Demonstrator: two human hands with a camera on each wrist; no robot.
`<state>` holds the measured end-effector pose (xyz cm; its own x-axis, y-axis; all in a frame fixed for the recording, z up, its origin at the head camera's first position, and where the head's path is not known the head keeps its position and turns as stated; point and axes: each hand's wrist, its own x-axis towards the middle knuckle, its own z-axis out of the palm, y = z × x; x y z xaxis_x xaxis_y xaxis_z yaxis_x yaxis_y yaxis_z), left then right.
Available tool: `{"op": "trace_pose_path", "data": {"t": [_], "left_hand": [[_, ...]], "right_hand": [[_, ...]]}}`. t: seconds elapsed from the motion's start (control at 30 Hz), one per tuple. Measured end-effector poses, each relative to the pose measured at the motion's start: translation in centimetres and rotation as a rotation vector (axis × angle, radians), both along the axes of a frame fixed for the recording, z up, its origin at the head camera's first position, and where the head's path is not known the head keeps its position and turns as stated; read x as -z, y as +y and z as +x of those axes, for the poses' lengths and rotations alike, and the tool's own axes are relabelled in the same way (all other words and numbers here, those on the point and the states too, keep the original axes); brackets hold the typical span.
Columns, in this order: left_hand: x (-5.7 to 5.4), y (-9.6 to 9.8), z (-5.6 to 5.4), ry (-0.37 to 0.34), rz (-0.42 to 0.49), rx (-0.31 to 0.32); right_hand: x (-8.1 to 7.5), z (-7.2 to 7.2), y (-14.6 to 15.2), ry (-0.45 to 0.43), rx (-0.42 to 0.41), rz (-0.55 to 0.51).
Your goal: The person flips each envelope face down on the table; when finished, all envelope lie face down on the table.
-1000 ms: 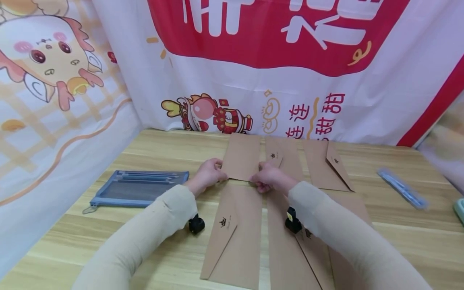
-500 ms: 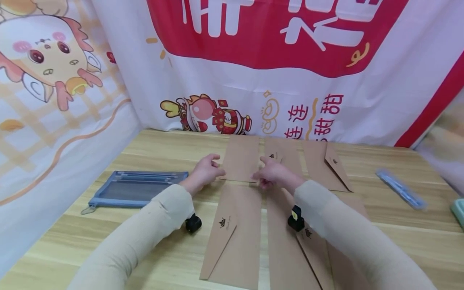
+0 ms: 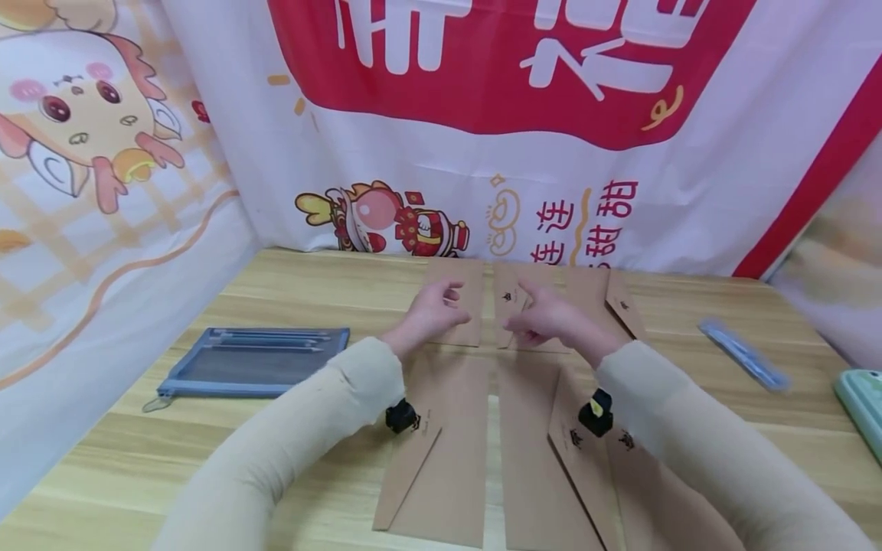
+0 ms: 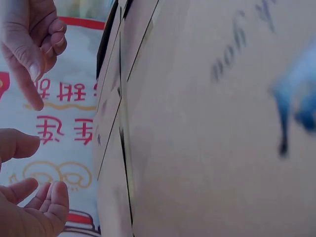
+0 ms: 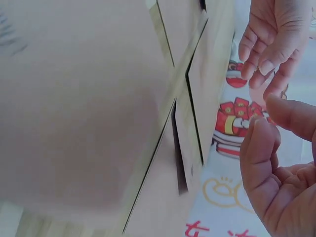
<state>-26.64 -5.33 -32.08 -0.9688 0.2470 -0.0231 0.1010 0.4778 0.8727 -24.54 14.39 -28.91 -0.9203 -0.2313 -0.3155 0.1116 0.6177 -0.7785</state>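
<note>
My left hand (image 3: 436,312) hovers over the plain brown envelope (image 3: 472,325) at the back left, its fingers loosely bent and holding nothing. Over the back middle envelope (image 3: 506,333), which carries a small crown print, my right hand (image 3: 547,312) is held with thumb and forefinger apart. The left wrist view shows both hands, the left (image 4: 34,207) low and the right (image 4: 32,39) above, with a gap between them. In the right wrist view, no object lies within the right hand's (image 5: 286,182) bent fingers. Nearer me lie a flapped envelope (image 3: 455,444) and another (image 3: 530,474) beside it.
A blue mesh pencil case (image 3: 255,363) with pencils lies to the left. On the right are a clear bluish packet (image 3: 744,354) and a teal case (image 3: 861,409) at the view's edge. Another envelope (image 3: 589,298) lies back right. A printed cloth (image 3: 386,145) hangs behind the table.
Both hands have come off the back left envelope's sides and moved right. The left is now above that envelope, the right above the middle one. The envelope stays on the table.
</note>
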Motion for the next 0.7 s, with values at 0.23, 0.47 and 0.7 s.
{"op": "trace_pose_path", "data": {"t": [0.23,0.47,0.7], "left_hand": [[0.5,2.9,0.0,-0.032,0.042,0.083],[1.5,4.7,-0.2,-0.057,0.037,0.128],[2.4,5.4,-0.5,-0.101,-0.038,0.116]], "right_hand": [[0.1,0.7,2.7,0.069,-0.015,0.067],[1.4,1.0,4.9,0.117,-0.024,0.096],[2.9,1.0,6.4,0.104,0.004,0.076]]}}
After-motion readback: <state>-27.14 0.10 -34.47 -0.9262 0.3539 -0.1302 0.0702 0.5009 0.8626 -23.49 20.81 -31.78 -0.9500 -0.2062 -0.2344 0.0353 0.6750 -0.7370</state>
